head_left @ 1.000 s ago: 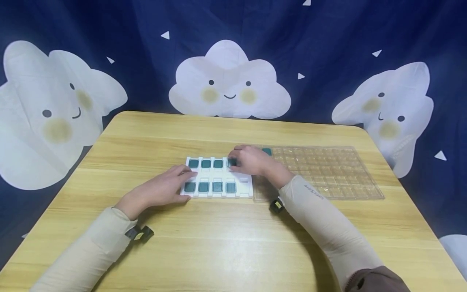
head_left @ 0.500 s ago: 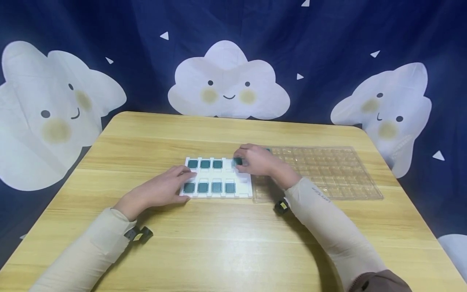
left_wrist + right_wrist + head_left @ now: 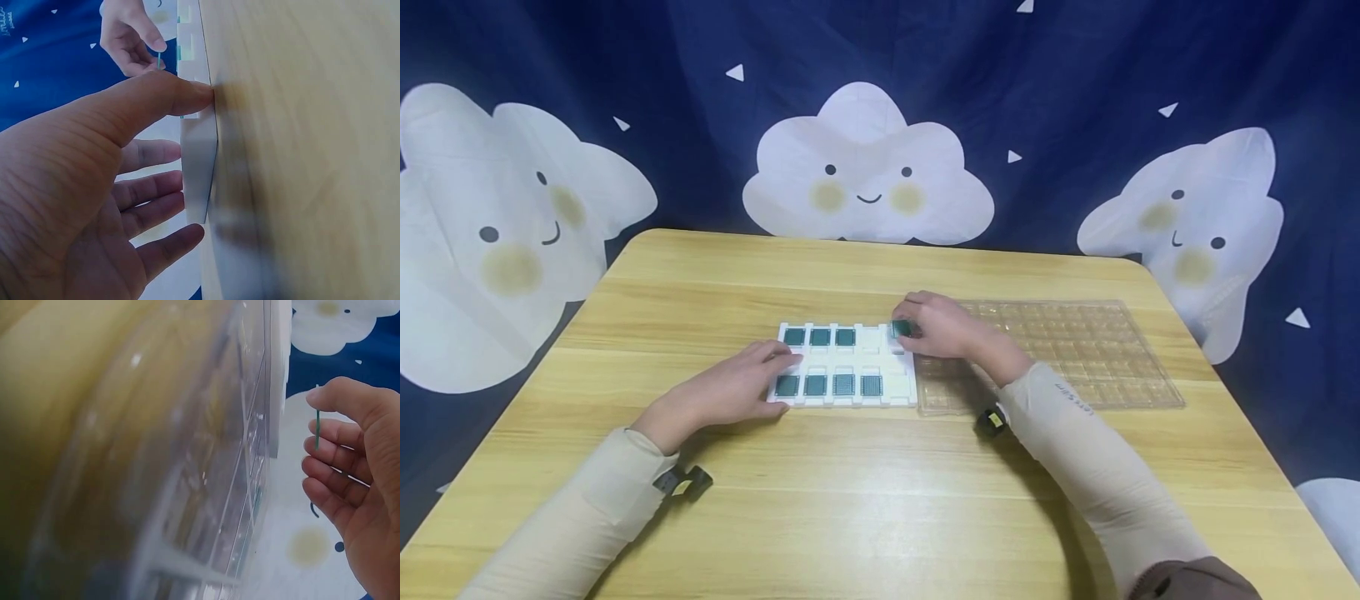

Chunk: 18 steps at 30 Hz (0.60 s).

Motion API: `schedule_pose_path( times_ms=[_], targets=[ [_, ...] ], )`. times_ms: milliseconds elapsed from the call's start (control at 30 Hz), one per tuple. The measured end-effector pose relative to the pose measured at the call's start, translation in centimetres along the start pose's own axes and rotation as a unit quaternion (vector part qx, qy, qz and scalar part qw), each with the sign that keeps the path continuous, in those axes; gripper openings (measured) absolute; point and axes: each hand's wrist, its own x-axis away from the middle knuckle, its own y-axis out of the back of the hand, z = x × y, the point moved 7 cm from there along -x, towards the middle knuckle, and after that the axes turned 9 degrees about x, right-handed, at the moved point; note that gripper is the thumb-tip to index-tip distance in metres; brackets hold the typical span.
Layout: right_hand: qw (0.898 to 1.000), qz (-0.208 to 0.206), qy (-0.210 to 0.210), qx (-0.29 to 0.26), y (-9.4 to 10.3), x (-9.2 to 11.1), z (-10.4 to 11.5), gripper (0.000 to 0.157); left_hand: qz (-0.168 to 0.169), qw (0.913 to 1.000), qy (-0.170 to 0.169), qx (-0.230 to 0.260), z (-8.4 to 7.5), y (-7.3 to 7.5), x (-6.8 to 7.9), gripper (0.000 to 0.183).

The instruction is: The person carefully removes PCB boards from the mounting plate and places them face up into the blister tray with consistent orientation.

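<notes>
A white slotted tray (image 3: 835,358) holds two rows of thin green square chips, among them a far-row chip (image 3: 846,337) and a near-row chip (image 3: 871,385). My left hand (image 3: 733,385) rests at the tray's left end. In the left wrist view its thumb touches the tray's long side, and its straight, spread fingers reach the end wall. Above the tray's far right corner, my right hand (image 3: 943,327) pinches a green chip (image 3: 317,428) between thumb and fingers. The right wrist view shows that chip edge-on, apart from the tray.
A clear plastic tray (image 3: 1052,354) with many small pockets lies against the white tray's right end. My right hand covers its far left corner. Both trays sit on a wooden table (image 3: 850,492), with a dark blue curtain (image 3: 1037,67) behind it.
The right hand has drawn a chip out of the white tray's fourth far-row slot and moved it right, toward the far right corner. The left hand has stayed in place.
</notes>
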Motion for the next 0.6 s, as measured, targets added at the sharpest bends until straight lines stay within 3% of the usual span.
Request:
schedule_pose_path(
  times_ms=[600],
  targets=[
    [1.000,-0.001,-0.021,-0.001,0.1,1.4,-2.1,0.033,0.000,1.0000,0.000,0.002,-0.1,0.0,0.0,0.074]
  ],
)
